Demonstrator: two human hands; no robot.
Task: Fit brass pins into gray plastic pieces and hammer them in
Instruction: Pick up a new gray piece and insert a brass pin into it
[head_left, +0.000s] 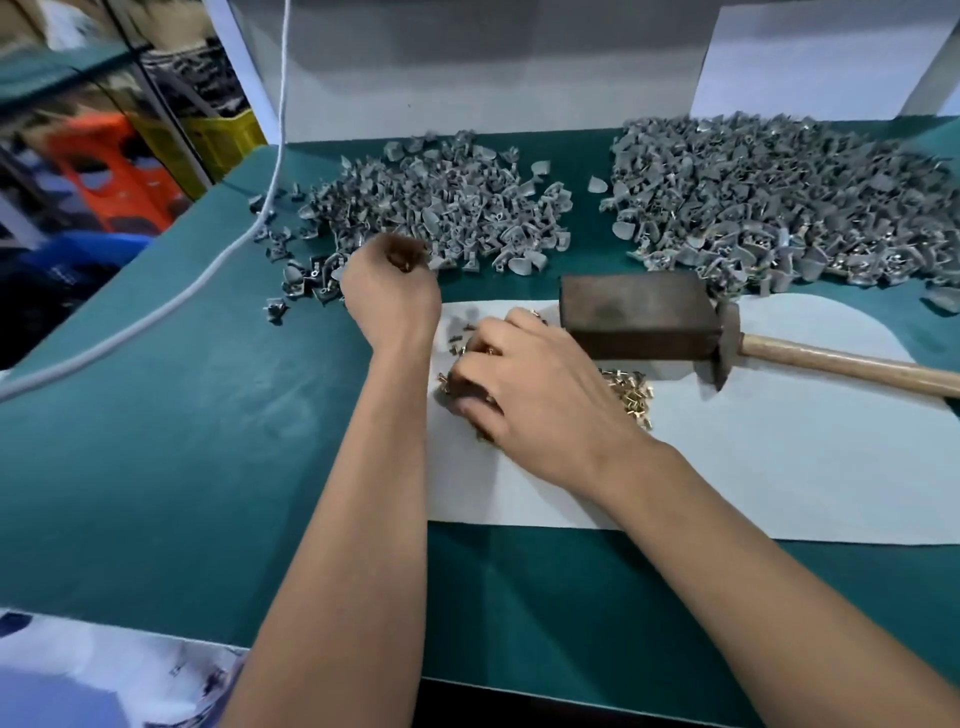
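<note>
Beyond the left hand (389, 296) lies a gray heap of plastic pieces (441, 208); brass-yellow pins (631, 395) glint beside the right hand (524, 389). The surface (182, 441) is teal, its sheet (753, 467) white, the block (639, 314) dark brown, the hammer handle (852, 366) tan.

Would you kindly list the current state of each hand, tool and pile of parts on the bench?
left hand: fingers curled at the near edge of the left gray pile, contents blurred
right hand: fingers curled in the brass pins
brass pins: loose heap on the white sheet
hammer: lying unheld, head against the metal block
metal block: resting on the sheet
left gray pile: loose
right gray pile: loose
</note>
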